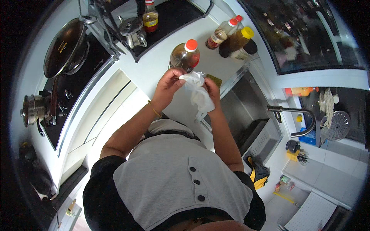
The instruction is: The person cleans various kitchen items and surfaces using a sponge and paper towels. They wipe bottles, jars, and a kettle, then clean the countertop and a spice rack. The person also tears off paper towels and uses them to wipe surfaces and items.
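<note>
Between my two hands hangs a crumpled, textured white paper towel, held above the white countertop. My left hand pinches its upper left edge between thumb and fingers. On its other side, my right hand grips the towel, with the fingertips partly hidden behind it. Just beyond my hands stands a large clear plastic bottle with a red cap and dark contents, its base hidden from me. A green scouring pad lies behind my right hand, partly covered by it.
A steel sink with a faucet is on the right. Several condiment bottles stand at the back corner. A black rack shelf holds a steel pot and a sauce bottle. Left, a wok sits on the stove.
</note>
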Demonstrator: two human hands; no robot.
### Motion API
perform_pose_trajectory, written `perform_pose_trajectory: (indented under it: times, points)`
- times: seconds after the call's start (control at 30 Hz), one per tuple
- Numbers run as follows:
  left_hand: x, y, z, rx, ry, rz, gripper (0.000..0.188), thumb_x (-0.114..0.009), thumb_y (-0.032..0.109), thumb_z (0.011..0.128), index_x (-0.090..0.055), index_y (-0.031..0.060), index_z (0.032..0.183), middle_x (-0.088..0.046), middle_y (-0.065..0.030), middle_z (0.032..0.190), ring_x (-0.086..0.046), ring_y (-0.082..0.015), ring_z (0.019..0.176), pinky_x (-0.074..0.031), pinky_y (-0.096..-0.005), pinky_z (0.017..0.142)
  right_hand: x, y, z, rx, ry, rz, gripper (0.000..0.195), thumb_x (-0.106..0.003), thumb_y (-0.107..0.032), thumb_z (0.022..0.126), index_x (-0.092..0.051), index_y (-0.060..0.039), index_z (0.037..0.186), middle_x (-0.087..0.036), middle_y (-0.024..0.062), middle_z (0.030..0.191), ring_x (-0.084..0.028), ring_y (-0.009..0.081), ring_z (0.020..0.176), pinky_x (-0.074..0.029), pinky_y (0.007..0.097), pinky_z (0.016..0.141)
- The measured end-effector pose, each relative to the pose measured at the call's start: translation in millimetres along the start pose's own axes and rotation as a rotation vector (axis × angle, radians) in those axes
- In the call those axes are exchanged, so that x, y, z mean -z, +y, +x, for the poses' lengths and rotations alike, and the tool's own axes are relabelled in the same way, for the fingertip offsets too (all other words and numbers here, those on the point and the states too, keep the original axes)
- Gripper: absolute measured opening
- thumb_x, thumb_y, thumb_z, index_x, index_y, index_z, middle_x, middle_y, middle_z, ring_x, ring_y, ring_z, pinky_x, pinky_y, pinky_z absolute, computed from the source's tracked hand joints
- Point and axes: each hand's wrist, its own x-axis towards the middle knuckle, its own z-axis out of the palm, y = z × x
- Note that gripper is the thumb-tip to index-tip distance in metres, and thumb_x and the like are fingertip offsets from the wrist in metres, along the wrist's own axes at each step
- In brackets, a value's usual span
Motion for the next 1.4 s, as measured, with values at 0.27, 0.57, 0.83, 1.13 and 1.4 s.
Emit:
perform_pose_trajectory:
  times: [0.27,0.57,0.83,1.13,1.4]
  points:
    - [21.5,0.5,14.9,-0.075,0.102,0.298,0.024,-0.064,0.008,0.091,-0.051,0.0074,0.111,-0.052,-0.0013,0.100,-0.050,-0.0121,0.092,-0.044,-0.0270,0.087,3.4,-37.0,17.7,-0.062,0.449,0.275,0.025,-0.045,-0.014,0.096,-0.058,0.0007,0.110,-0.057,0.0088,0.108,-0.054,0.0195,0.096,-0.044,0.0339,0.087]
    - [6.1,-7.7,81.6,-0.489,0.219,0.959,0.062,-0.073,0.017,0.075,-0.047,0.0066,0.130,-0.043,-0.0220,0.137,-0.042,-0.0381,0.126,-0.036,-0.0444,0.105,-26.3,-48.9,96.2,0.436,0.193,-0.514,0.023,-0.055,-0.011,0.092,-0.053,-0.0011,0.113,-0.061,0.0165,0.116,-0.057,0.0294,0.107,-0.044,0.0414,0.093]
    - [12.5,-29.5,92.3,-0.303,0.219,0.974,0.045,-0.065,0.022,0.079,-0.056,0.0042,0.119,-0.056,-0.0183,0.119,-0.048,-0.0371,0.117,-0.037,-0.0477,0.099,-62.5,-39.6,125.6,0.536,0.173,-0.693,0.014,-0.048,-0.009,0.092,-0.051,0.0006,0.102,-0.057,0.0230,0.109,-0.051,0.0415,0.106,-0.040,0.0506,0.091]
    - [16.1,-23.6,81.4,-0.431,0.180,1.098,0.084,-0.085,0.027,0.061,-0.044,0.0056,0.132,-0.050,-0.0171,0.128,-0.042,-0.0353,0.126,-0.031,-0.0456,0.106,-58.7,-38.4,152.8,0.020,0.280,-0.079,0.023,-0.044,-0.019,0.097,-0.053,0.0012,0.096,-0.061,0.0176,0.099,-0.059,0.0331,0.090,-0.045,0.0442,0.078]
    - [12.9,-16.5,87.9,-0.466,0.169,1.119,0.080,-0.082,0.026,0.066,-0.043,0.0036,0.133,-0.049,-0.0151,0.132,-0.044,-0.0328,0.126,-0.033,-0.0438,0.106,24.0,-0.4,188.8,-0.133,0.374,0.846,0.030,-0.039,-0.024,0.100,-0.053,-0.0029,0.117,-0.059,0.0123,0.117,-0.061,0.0293,0.105,-0.050,0.0451,0.092]
